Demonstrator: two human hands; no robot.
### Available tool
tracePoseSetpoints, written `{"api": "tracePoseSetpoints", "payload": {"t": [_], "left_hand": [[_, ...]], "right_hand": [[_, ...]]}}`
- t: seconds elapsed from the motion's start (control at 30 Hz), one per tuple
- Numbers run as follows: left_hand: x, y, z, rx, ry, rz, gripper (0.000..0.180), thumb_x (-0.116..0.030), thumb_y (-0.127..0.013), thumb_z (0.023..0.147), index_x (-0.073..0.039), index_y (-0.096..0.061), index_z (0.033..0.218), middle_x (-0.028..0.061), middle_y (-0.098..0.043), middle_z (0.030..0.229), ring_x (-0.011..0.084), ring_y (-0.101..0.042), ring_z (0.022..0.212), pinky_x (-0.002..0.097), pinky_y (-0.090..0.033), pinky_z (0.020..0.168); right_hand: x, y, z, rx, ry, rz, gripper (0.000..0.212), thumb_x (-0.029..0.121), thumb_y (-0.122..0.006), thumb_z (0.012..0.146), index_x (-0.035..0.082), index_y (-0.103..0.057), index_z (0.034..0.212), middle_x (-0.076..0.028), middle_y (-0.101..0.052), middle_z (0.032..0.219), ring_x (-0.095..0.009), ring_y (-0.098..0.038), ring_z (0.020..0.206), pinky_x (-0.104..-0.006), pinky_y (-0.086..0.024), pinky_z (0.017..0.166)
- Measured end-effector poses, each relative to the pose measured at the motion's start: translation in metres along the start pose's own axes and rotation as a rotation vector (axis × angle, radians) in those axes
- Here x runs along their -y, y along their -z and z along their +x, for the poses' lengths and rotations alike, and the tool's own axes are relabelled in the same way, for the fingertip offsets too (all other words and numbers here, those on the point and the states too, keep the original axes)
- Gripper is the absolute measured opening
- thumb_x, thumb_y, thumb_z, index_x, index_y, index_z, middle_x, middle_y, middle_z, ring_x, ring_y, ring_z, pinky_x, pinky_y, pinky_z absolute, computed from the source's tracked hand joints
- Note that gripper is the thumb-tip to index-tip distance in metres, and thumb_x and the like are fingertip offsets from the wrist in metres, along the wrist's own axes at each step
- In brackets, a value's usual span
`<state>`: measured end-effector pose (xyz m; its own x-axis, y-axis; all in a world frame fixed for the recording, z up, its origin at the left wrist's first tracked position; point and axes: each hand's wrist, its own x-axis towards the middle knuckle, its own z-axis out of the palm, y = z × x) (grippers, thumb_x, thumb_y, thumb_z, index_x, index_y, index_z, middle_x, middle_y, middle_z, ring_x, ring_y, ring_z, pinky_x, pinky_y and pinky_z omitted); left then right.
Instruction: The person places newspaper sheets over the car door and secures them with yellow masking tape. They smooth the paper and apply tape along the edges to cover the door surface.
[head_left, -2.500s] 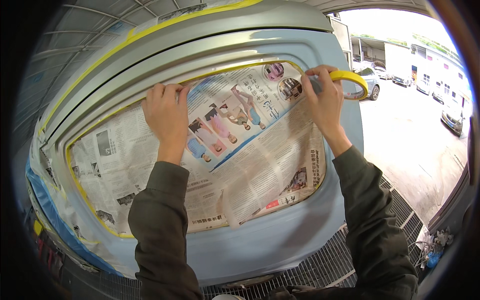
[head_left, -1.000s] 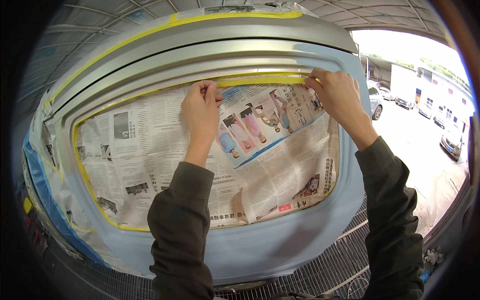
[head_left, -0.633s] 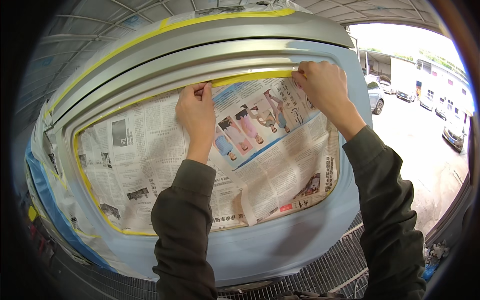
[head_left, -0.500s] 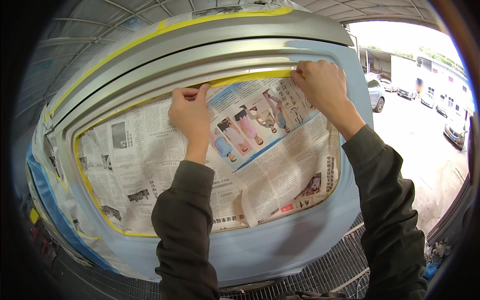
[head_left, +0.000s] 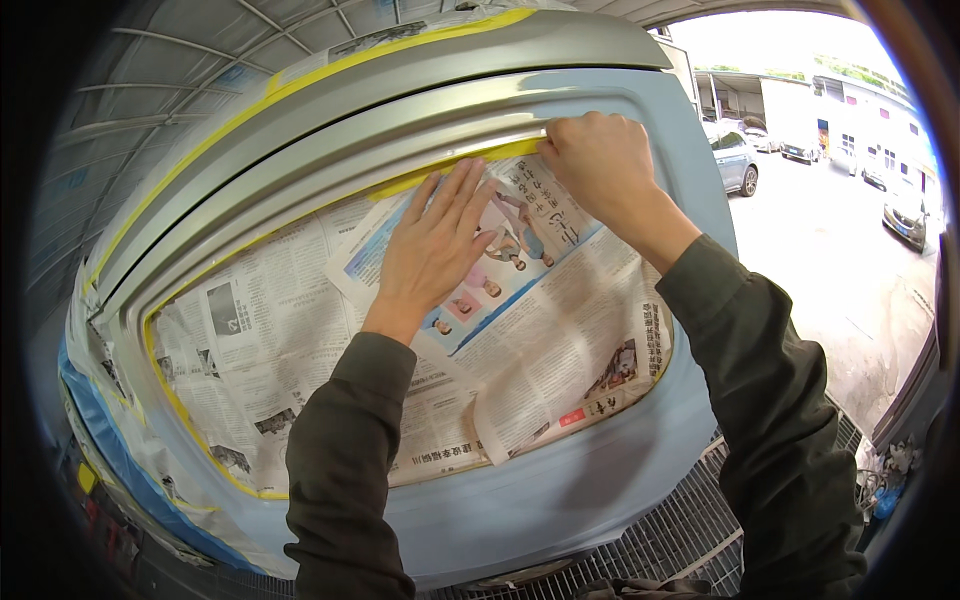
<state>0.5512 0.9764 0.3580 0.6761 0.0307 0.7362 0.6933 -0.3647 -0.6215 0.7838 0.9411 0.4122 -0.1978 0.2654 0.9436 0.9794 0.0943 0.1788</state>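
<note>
The yellow masking tape [head_left: 470,162] runs along the top edge of the newspaper [head_left: 520,340] covering the car panel's [head_left: 560,500] window opening. The left hand [head_left: 432,250] lies flat, fingers spread, pinning the paper; the right hand [head_left: 598,165], curled, presses the tape. Firm, even pressure along the edge should seat it without wrinkles.

Auto paint workshop — masked car panel [head_left: 560,500], grated floor [head_left: 690,540]; parked cars [head_left: 735,160]

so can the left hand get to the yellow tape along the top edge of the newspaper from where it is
Probably yes: the left hand lies flat on the newspaper, fingertips just below the yellow tape, with nothing between them.
</note>
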Motion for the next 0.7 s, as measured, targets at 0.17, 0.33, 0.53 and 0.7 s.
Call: {"api": "tracePoseSetpoints", "payload": {"t": [0.17, 0.33, 0.53, 0.7], "left_hand": [[-0.011, -0.009, 0.021, 0.022, -0.054, 0.012, 0.064, -0.039, -0.061, 0.098, -0.007, -0.047, 0.152, 0.0094, -0.042, 0.162, 0.0244, -0.037, 0.150, 0.0414, -0.032, 0.124], [-0.018, -0.014, 0.031, 0.040, -0.072, 0.050, 0.069, -0.042, -0.061, 0.098, -0.004, -0.045, 0.153, 0.0093, -0.040, 0.163, 0.0240, -0.035, 0.151, 0.0405, -0.030, 0.125], [-0.017, -0.016, 0.031, 0.028, -0.081, 0.081, 0.069, -0.042, -0.061, 0.098, -0.002, -0.045, 0.153, 0.0096, -0.042, 0.162, 0.0238, -0.037, 0.151, 0.0402, -0.030, 0.125], [-0.016, -0.016, 0.032, 0.034, -0.079, 0.091, 0.065, -0.041, -0.060, 0.100, -0.004, -0.047, 0.151, 0.0096, -0.043, 0.161, 0.0236, -0.038, 0.149, 0.0400, -0.032, 0.124]], "right_hand": [[0.000, -0.001, -0.002, -0.025, 0.019, -0.001, 0.028, 0.030, -0.067, 0.094, 0.009, -0.076, 0.079, -0.014, -0.069, 0.067, -0.034, -0.070, 0.062, -0.0433, -0.057, 0.060], [0.003, 0.001, -0.005, 0.031, -0.008, 0.015, 0.014, 0.019, -0.070, 0.083, 0.008, -0.075, 0.077, -0.014, -0.072, 0.072, -0.032, -0.073, 0.067, -0.0403, -0.057, 0.060], [0.003, -0.002, -0.012, -0.024, -0.057, 0.090, 0.027, 0.024, -0.066, 0.088, 0.004, -0.071, 0.071, -0.018, -0.068, 0.067, -0.036, -0.069, 0.062, -0.0448, -0.056, 0.059], [0.010, -0.016, -0.017, -0.187, -0.264, 0.293, 0.026, 0.024, -0.065, 0.086, 0.002, -0.076, 0.077, -0.020, -0.070, 0.071, -0.037, -0.068, 0.060, -0.0440, -0.055, 0.058]]}}
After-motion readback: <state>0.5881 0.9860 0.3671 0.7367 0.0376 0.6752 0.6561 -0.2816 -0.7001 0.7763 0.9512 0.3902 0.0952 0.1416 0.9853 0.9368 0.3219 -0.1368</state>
